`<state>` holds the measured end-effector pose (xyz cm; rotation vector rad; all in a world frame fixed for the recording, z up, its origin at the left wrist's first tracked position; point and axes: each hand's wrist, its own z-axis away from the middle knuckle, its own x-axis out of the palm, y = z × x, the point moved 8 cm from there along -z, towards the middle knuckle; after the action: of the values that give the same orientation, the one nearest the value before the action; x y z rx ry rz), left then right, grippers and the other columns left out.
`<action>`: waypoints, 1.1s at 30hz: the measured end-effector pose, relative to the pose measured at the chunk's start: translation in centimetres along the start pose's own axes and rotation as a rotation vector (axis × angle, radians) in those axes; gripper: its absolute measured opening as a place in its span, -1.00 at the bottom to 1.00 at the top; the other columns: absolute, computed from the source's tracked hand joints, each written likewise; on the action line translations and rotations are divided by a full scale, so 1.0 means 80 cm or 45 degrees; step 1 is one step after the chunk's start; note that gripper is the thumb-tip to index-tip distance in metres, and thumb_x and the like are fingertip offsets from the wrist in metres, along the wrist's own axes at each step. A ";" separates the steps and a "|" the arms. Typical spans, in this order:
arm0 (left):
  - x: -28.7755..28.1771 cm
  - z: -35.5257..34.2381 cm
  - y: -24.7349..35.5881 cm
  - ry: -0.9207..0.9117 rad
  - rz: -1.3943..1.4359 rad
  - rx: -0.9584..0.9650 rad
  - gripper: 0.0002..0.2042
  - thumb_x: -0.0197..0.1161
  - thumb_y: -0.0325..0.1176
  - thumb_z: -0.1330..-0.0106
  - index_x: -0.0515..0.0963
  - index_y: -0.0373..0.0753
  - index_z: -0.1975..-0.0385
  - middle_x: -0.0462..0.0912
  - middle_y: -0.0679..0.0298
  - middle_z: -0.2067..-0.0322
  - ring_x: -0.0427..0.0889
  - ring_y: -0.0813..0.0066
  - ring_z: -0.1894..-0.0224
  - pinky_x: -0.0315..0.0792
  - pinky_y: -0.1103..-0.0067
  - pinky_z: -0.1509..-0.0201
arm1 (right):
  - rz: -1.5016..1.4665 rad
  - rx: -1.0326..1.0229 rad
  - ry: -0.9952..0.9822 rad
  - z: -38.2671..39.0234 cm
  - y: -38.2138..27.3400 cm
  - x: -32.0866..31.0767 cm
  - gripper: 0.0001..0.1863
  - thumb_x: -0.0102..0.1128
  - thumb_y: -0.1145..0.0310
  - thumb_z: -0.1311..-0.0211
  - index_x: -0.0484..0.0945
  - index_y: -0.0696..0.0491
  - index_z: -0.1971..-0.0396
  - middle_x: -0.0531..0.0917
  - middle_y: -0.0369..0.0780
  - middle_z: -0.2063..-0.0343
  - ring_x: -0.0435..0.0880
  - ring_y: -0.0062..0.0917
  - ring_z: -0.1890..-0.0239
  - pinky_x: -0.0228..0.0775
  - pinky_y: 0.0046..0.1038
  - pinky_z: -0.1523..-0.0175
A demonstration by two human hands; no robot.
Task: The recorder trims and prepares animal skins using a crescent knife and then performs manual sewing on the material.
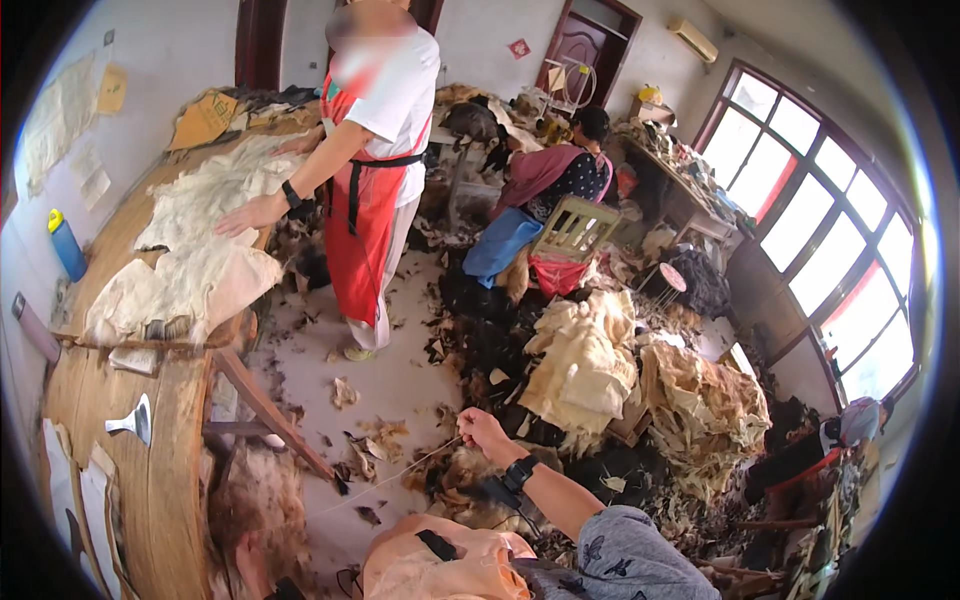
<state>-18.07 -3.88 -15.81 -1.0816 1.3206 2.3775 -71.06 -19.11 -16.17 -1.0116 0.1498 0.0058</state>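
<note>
My right hand, wearing a black wrist strap, pinches a thin pale thread above the littered floor. The thread runs slanting down toward my left hand, which is low at the bottom left beside a brown fur pelt; its fingers are too indistinct to read. Below my arms is peach-coloured cloth with a dark patch. To the left stands a wooden table with a metal tool and pale cut pieces on it.
A person in a red apron handles pale hides on the table. A seated person works behind a green chair; another person is at far right. Heaped hides, dark scraps and a stool fill the right side.
</note>
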 end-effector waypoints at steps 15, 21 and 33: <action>-0.006 0.007 -0.002 0.031 0.043 0.079 -0.71 0.06 -0.31 -0.29 0.52 -0.45 0.22 0.61 -0.07 0.35 0.60 0.19 0.25 0.38 0.48 0.10 | 0.054 0.004 -0.053 0.002 -0.009 0.017 -0.93 0.02 0.41 -0.29 0.40 0.05 0.40 0.41 -0.39 0.58 0.37 -0.73 0.58 0.29 -0.63 0.48; -0.004 0.007 -0.030 0.154 0.155 0.075 -0.79 0.03 -0.35 -0.31 0.47 -0.40 0.41 0.43 0.22 0.54 0.35 0.48 0.40 0.31 0.52 0.21 | 0.118 -0.027 -0.074 -0.003 -0.018 0.027 -0.93 0.00 0.42 -0.29 0.41 0.07 0.39 0.42 -0.38 0.57 0.36 -0.73 0.60 0.28 -0.64 0.50; -0.042 0.089 -0.061 0.504 -0.218 0.283 -0.67 0.11 -0.43 -0.22 0.46 -0.35 0.01 0.62 0.00 0.26 0.58 0.11 0.19 0.35 0.45 0.01 | 0.125 -0.005 -0.273 0.001 -0.026 0.104 -0.93 0.03 0.39 -0.26 0.45 0.06 0.38 0.43 -0.39 0.59 0.38 -0.76 0.60 0.28 -0.66 0.52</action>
<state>-16.77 5.19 -14.29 -1.5763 1.4986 1.9043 -62.63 -20.73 -15.43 -0.9999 0.0035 0.2037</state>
